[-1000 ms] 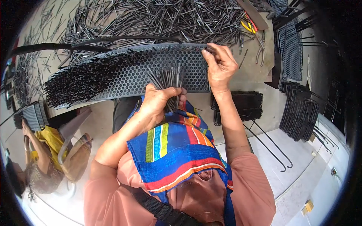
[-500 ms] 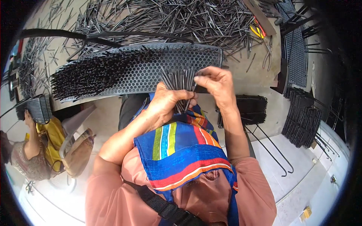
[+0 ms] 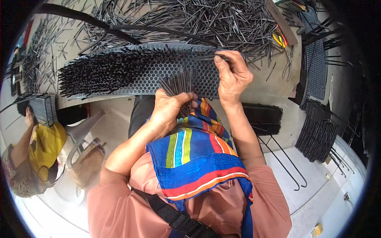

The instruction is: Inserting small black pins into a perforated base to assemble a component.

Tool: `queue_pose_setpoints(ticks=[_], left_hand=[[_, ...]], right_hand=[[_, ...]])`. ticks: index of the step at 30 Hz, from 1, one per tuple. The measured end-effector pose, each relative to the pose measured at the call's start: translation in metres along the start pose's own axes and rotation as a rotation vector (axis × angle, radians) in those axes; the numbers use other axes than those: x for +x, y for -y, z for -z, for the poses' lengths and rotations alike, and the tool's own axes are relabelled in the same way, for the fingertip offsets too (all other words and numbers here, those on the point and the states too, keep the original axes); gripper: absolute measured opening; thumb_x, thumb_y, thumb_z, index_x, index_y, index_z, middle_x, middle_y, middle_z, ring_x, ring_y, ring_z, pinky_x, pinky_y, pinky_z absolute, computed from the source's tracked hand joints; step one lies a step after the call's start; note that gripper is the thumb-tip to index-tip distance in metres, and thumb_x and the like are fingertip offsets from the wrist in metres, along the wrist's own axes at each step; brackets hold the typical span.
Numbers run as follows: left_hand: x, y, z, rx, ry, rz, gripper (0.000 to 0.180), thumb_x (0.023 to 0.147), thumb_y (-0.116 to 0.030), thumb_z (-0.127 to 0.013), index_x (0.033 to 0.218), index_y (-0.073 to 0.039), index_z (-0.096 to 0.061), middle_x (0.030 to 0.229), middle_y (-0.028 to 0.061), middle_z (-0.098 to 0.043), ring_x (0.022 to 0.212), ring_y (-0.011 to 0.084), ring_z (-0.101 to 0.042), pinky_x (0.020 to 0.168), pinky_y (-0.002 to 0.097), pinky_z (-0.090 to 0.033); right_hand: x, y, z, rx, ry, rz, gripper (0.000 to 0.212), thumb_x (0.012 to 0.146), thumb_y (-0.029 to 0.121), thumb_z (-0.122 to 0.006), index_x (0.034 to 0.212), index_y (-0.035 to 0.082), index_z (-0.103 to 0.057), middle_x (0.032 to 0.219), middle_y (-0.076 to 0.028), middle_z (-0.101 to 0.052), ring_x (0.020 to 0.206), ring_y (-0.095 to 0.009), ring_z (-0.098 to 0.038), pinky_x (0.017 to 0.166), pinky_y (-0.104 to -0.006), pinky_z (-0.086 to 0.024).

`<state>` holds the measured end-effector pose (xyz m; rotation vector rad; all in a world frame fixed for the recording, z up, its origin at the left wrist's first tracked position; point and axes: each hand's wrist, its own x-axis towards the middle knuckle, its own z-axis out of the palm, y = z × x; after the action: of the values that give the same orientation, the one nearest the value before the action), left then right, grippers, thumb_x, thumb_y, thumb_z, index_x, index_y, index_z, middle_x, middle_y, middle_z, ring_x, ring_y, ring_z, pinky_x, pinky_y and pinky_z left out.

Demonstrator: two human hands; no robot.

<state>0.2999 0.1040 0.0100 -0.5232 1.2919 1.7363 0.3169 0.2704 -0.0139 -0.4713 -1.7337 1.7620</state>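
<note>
Perforated dark panel (image 3: 158,69): lay across the lap, just beyond both hands, left portion bristling with inserted pins. Bundle of thin dark pins (image 3: 177,83): clenched upright in left hand (image 3: 168,109), fanned at top. Single pin (image 3: 208,57): pinched by right hand (image 3: 232,75) at panel's upper edge. Loose pins (image 3: 178,20): heaped on floor beyond the panel. Risk judged: fanned bundle could slip from the fist and scatter; panel, unsupported, could tip off knees.
</note>
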Motion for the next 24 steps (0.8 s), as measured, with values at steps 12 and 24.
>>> queue_pose_setpoints(ticks=[12,24], left_hand=[[0.004,-0.007,0.000,-0.068,-0.002,0.071,0.010,0.081,0.005,-0.058,0.086,0.005,-0.066,0.078,0.0143,-0.069,0.063,0.0199,-0.067,0.052,0.0304,-0.056],[0.007,-0.001,0.002,-0.099,0.016,0.165,0.008,0.080,0.005,-0.060,0.084,0.010,-0.065,0.080,0.0178,-0.069,0.062,0.0223,-0.068,0.053,0.0310,-0.056]], right_hand=[[0.012,-0.002,-0.012,-0.325,0.121,0.390,0.010,0.078,-0.006,-0.072,0.088,-0.003,-0.070,0.082,-0.006,-0.065,0.068,-0.009,-0.057,0.059,-0.0205,-0.044],[0.014,-0.002,-0.022,-0.517,0.151,0.302,0.012,0.077,-0.006,-0.072,0.088,-0.002,-0.072,0.075,-0.004,-0.066,0.060,-0.008,-0.056,0.052,-0.0220,-0.042]])
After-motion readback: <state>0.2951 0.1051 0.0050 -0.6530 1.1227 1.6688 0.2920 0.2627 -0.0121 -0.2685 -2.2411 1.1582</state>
